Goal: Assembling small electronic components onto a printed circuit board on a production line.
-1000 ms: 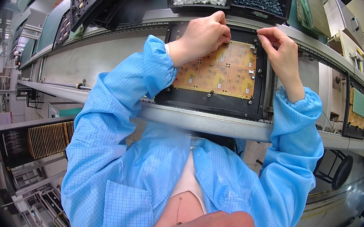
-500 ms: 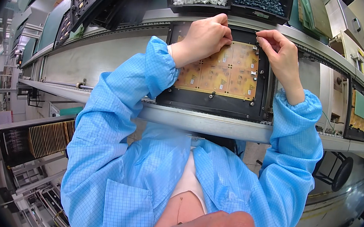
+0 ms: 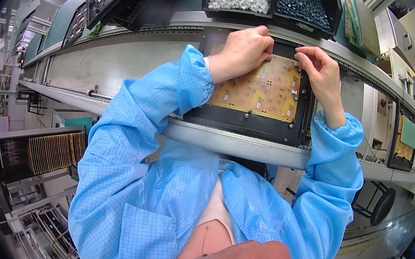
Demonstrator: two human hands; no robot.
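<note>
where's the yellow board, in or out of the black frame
In: the yellow board lies within the black frame, whose border shows along its lower and right edges.

Both hands (image 3: pixel 243 50) are near the amber circuit board's (image 3: pixel 258 90) far edge.

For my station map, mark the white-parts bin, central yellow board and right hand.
White-parts bin (image 3: pixel 237 16), head view, front wall.
Yellow board (image 3: pixel 256 92), head view, middle surface.
Right hand (image 3: pixel 324 73), head view, between fingers and wrist.
</note>
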